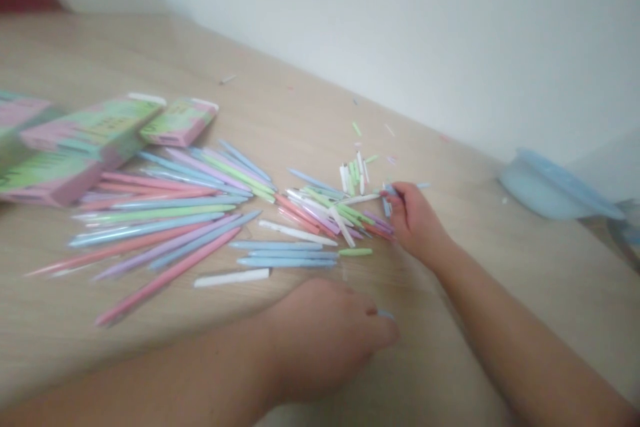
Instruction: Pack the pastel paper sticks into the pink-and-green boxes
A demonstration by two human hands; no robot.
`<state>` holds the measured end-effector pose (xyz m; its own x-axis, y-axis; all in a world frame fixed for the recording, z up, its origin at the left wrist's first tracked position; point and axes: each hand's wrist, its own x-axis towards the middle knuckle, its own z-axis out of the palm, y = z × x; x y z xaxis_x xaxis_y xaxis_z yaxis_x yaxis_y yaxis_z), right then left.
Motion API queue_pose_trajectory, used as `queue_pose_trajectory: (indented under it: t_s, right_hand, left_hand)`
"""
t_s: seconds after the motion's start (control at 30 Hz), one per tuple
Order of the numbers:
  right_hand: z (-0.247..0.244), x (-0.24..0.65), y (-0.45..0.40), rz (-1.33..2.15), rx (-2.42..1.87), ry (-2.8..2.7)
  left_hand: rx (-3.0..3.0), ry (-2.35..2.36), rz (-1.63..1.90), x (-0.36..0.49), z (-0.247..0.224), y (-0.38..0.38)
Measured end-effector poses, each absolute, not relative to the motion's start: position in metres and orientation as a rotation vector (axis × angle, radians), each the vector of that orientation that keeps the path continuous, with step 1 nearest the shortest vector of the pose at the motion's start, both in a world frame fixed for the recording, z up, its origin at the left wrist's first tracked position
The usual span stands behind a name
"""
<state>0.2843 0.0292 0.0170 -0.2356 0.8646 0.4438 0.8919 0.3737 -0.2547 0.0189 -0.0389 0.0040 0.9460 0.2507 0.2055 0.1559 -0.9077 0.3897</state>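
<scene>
My left hand (330, 337) is closed low over the table, a small blue piece showing at its fingertips. Farther right, my right hand (413, 217) pinches a blue piece at the edge of a mixed pile of pens and caps (320, 210). Several blue pens (287, 259) lie side by side between the hands and the boxes, with a white pen (231, 277) below them. Pink, blue, green and purple pens (170, 227) fan out on the left. White and green caps (354, 173) sit above my right hand. Motion blurs the view.
Pink and green boxes (95, 127) are stacked at the left of the wooden table (175, 53). A light blue object (555, 183) lies by the wall at the right. Small coloured bits (356, 128) are scattered near the table's back edge.
</scene>
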Motion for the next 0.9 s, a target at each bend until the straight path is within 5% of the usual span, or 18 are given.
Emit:
queue_pose_trajectory:
  t_s: [0.53,0.9]
  right_hand:
    - [0.013,0.256,-0.117,0.567,-1.714,-2.411]
    - [-0.004,0.248,-0.067,0.185,-1.77,-2.136]
  left_hand:
    - [2.354,0.55,0.676,0.016,0.003,-0.036]
    - [1.926,0.828,0.961,0.019,-0.004,-0.03]
